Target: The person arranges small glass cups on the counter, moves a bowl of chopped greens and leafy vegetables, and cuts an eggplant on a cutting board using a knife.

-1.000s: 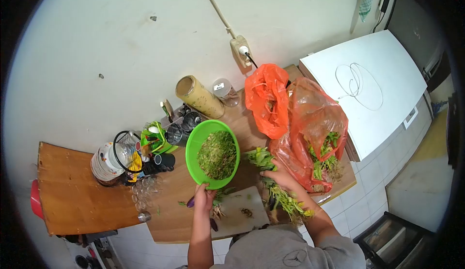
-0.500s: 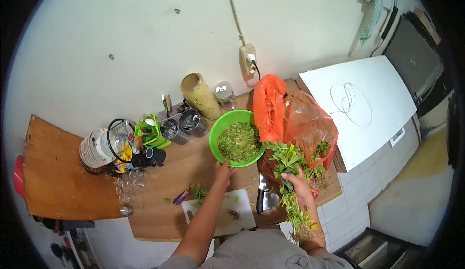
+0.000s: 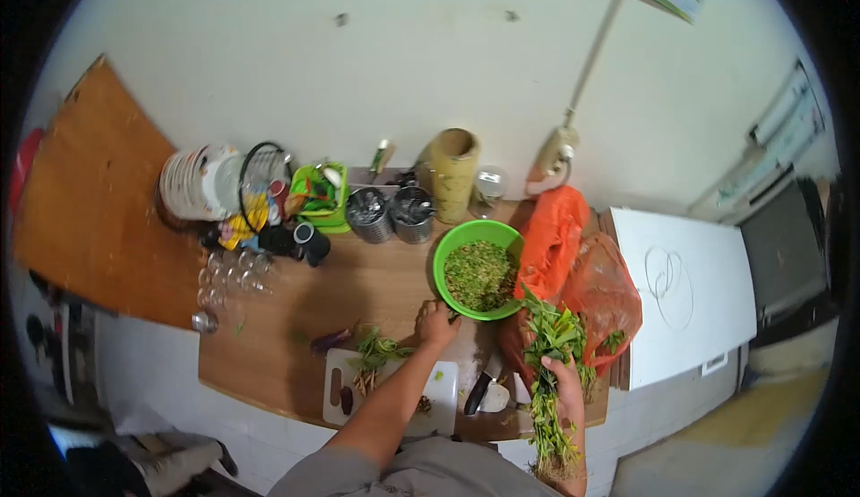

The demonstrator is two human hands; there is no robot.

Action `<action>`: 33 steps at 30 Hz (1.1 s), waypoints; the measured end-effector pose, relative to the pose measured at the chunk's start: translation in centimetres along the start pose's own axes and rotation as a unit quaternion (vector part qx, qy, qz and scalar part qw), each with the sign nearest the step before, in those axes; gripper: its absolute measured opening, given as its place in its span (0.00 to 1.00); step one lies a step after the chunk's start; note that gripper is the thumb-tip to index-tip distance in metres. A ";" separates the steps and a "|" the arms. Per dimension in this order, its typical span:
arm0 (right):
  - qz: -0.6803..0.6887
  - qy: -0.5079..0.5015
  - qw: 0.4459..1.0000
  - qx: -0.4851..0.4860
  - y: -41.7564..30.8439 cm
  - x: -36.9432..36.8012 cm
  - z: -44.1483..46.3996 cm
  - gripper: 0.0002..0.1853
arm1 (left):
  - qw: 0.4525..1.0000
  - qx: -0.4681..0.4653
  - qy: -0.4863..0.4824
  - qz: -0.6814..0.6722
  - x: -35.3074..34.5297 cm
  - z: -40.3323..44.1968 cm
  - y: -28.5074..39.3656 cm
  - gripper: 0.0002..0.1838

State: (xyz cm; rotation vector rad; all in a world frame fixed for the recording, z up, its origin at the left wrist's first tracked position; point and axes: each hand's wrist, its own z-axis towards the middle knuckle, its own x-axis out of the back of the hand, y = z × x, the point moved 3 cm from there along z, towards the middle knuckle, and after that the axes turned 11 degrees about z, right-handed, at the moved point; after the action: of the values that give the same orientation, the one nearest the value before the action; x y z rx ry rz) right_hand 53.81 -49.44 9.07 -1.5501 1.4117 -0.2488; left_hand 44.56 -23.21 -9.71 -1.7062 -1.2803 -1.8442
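Note:
My left hand (image 3: 437, 325) is at the lower left rim of a green bowl (image 3: 441, 269) full of chopped greens (image 3: 481, 275); its fingers are partly hidden and look curled by the rim. In my right hand (image 3: 564, 379) is a bunch of leafy greens (image 3: 548, 416) with roots hanging down toward my forearm. A white cutting board (image 3: 441, 412) lies near the front edge, with stems, a leafy sprig (image 3: 381, 347) and small dark scraps on it. An eggplant (image 3: 331, 342) lies by its upper left corner. Between board and bunch rests a knife with a black handle (image 3: 477, 393).
Red plastic bags (image 3: 602, 282) stand behind the bunch. Two metal utensil holders (image 3: 369, 215), a tall yellowish cylinder (image 3: 453, 175) and a clear jar (image 3: 487, 192) line the wall. Stacked plates (image 3: 193, 184) and glasses (image 3: 235, 273) are at left; a white cabinet top (image 3: 694, 291) is at right.
The bowl has moved from in front of the holders to beside the red bags, now apparently resting on the table. My right hand has lowered with the bunch. The view has shifted.

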 end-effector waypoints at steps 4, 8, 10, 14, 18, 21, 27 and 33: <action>-0.049 -0.041 0.998 0.004 1.2 -2.6 1.6 0.31 | 0.999 -0.019 0.015 0.044 -1.8 0.5 -1.7 0.19; -0.160 -0.127 0.977 -0.054 3.0 -7.1 5.0 0.35 | 0.998 -0.020 0.055 0.026 -1.5 -0.9 -5.0 0.18; -0.211 -0.116 0.967 -0.082 5.8 -8.6 8.2 0.35 | 0.997 -0.059 0.000 0.044 1.3 -2.6 -6.9 0.18; -0.335 -0.263 0.904 -0.025 11.3 -14.3 14.3 0.38 | 0.993 -0.078 0.082 0.032 4.3 -5.2 -12.7 0.21; -0.471 -0.404 0.750 0.229 16.8 -20.1 18.9 0.35 | 0.988 -0.101 0.074 0.085 5.5 -6.4 -16.9 0.19; -0.578 -0.399 0.680 0.209 18.9 -23.7 19.2 0.37 | 0.985 -0.148 0.058 0.073 5.7 -6.9 -18.4 0.18; -0.654 -0.355 0.614 0.264 22.5 -25.3 17.8 0.44 | 0.987 -0.159 -0.022 0.026 5.5 -7.5 -20.7 0.19; -0.653 -0.240 0.642 0.322 22.3 -22.9 12.0 0.43 | 0.974 -0.219 0.007 -0.058 6.2 -8.5 -22.1 0.18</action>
State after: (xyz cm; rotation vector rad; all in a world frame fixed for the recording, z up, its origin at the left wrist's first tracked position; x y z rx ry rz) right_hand 41.06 -20.33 -3.38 -1.5238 -0.4516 -0.9792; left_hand 21.35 -15.61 -11.67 -1.8539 -1.0387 -2.3404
